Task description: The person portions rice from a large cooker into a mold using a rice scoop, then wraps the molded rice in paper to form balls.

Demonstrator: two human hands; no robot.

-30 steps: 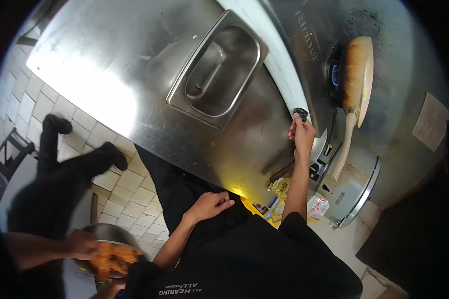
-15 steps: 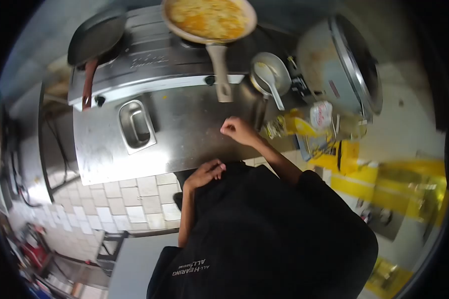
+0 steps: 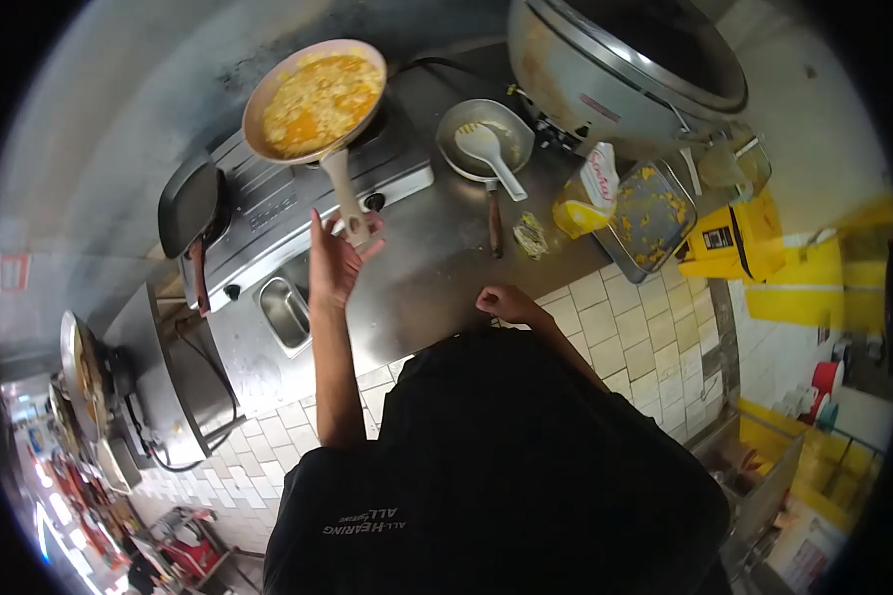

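My left hand [image 3: 339, 263] is at the handle of a beige frying pan [image 3: 253, 127] on the stove. Its palm faces up and its fingers are spread, some behind the handle, with the thumb standing apart from it. In the pan lies a yellow-orange egg mixture [image 3: 319, 104] with pale lumps. My right hand [image 3: 511, 303] is near the counter's front edge, fingers curled in, with nothing visible in them. A small saucepan [image 3: 448, 129] with a white slotted spoon [image 3: 484, 147] stands beyond it, beside a yellow and clear packet [image 3: 587, 203].
A dark pan [image 3: 189, 206] sits on the left burner of the stove [image 3: 268, 213]. A steel insert [image 3: 285, 315] is set on the steel counter [image 3: 417, 288]. At the right are a large cooker [image 3: 566, 74], a tray with yellow scraps [image 3: 655, 213] and a yellow box [image 3: 754, 238].
My left hand has gone from near my waist up to the pan handle. My right hand has drawn back toward my body. The view has turned, showing more of the right side.
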